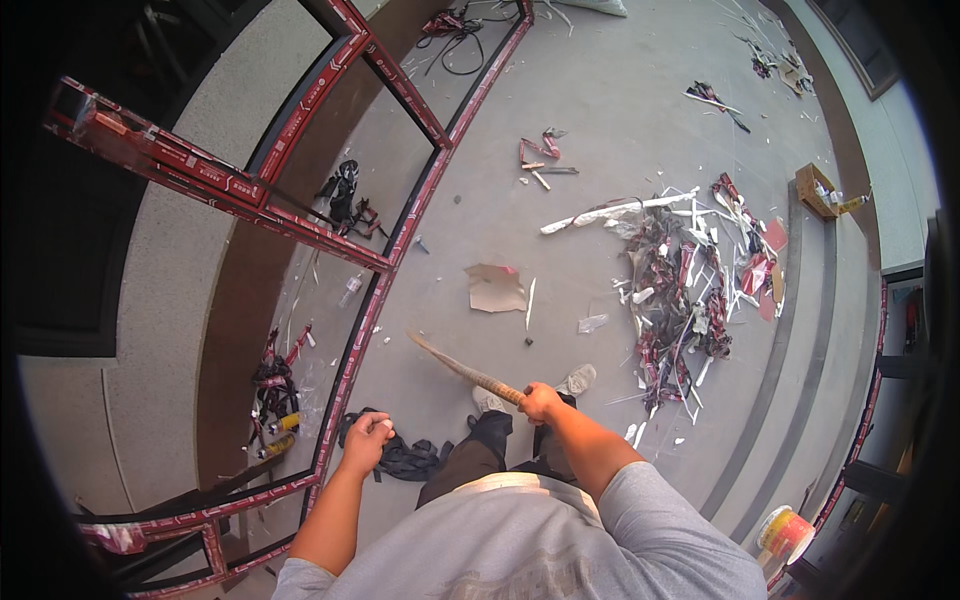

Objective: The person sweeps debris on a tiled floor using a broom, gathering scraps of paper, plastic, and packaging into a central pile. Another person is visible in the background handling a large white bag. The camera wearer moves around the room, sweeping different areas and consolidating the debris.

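Observation:
My right hand (541, 402) grips a tan straw broom (468, 371) by its bound, ribbed part. The broom points forward and left, narrowing to a thin end above the grey floor. To the left, my left hand (369, 440) is held up with its fingers curled in. A small pale spot shows at its fingertips, too small to name. Below that hand a dark cloth heap (410, 460) lies on the floor beside my feet. Ahead of the broom are a torn piece of cardboard (496, 288) and a thin white strip (530, 304).
A large pile of torn red, white and black wrapping scraps (680, 300) lies to the right. Red-taped window frames (375, 300) stand along the left. Steps (775, 370) edge the right side, with a cardboard box (817, 190) and a red-yellow bucket (786, 536) there.

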### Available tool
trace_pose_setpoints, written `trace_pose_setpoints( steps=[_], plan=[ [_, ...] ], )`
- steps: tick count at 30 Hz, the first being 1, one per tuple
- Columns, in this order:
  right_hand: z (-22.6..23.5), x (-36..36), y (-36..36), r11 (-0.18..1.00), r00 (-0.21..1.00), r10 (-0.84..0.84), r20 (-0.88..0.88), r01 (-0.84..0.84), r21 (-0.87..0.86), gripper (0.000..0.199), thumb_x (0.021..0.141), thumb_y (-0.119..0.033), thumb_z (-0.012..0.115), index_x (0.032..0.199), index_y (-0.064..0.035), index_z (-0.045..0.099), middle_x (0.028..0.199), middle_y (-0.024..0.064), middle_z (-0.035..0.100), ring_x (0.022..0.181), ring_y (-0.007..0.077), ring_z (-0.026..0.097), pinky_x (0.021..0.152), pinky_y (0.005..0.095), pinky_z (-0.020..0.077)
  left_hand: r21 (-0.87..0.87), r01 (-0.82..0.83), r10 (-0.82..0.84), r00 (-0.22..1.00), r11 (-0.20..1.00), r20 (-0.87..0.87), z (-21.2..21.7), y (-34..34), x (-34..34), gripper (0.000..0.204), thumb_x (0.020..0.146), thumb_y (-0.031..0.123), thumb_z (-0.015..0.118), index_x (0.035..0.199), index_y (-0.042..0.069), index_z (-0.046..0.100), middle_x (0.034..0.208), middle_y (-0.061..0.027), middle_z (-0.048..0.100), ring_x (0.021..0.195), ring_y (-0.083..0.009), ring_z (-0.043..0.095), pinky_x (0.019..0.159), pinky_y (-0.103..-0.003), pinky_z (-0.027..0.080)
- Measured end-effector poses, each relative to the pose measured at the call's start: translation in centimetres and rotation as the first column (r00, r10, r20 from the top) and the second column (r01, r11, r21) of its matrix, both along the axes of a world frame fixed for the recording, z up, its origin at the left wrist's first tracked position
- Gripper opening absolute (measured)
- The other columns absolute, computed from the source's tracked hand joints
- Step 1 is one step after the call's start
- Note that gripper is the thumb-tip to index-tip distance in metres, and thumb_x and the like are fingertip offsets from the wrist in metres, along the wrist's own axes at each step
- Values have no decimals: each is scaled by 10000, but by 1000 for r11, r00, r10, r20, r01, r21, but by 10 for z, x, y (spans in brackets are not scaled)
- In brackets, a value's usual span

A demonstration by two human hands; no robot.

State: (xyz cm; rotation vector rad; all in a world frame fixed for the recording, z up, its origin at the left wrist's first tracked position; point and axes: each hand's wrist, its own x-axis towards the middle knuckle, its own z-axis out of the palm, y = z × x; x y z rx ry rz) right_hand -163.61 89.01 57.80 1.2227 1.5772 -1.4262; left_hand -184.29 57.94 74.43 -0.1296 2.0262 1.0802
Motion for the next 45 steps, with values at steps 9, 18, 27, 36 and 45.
trace_pose_setpoints(
  steps=[9, 18, 27, 36, 45],
  plan=[
    [-5, -6, 284, 885, 913, -407, -38, 404, 232, 116, 814, -77, 657, 901, -1, 667, 646, 107, 601, 463, 229, 586, 394, 388, 415, -515, -72, 254, 922, 854, 292, -48, -136, 93, 186, 888, 190, 683, 990, 36, 666, 774, -43, 649, 599, -143, 610, 473, -286, 448],
    [60, 89, 374, 550, 618, -676, -401, 786, 283, 368, 837, -112, 617, 1205, -93, 625, 710, 76, 622, 509, 184, 600, 451, 359, 462, -276, 124, -74, 980, 953, 183, -54, 16, 23, 195, 901, 189, 678, 995, 19, 674, 824, -47, 662, 682, -125, 631, 582, -273, 491],
    [89, 159, 171, 746, 782, -620, 57, 611, -264, 286, 827, -95, 631, 1112, -87, 660, 689, 74, 622, 536, 177, 620, 437, 334, 471, 23, 305, -305, 951, 952, 47, -19, 183, -55, 281, 932, 158, 656, 1135, -33, 625, 892, -56, 669, 778, -117, 637, 660, -246, 487],
    [61, 111, 86, 944, 987, -106, 122, 61, 325, 449, 802, -208, 620, 1245, -143, 651, 1102, 191, 704, 1035, 395, 661, 915, 454, 520, -203, 401, -364, 910, 893, 197, -71, 49, -60, 216, 907, 161, 675, 1031, -15, 661, 862, -59, 669, 726, -130, 632, 609, -262, 492],
    [75, 238, 26, 738, 832, -545, 105, 417, 530, 491, 821, -240, 630, 1261, -35, 558, 1068, 232, 688, 1019, 403, 661, 897, 470, 518, -253, 296, -241, 943, 921, 228, -79, 36, -94, 164, 907, 171, 663, 905, 14, 619, 736, -19, 576, 567, -141, 557, 472, -277, 432]
  ],
)
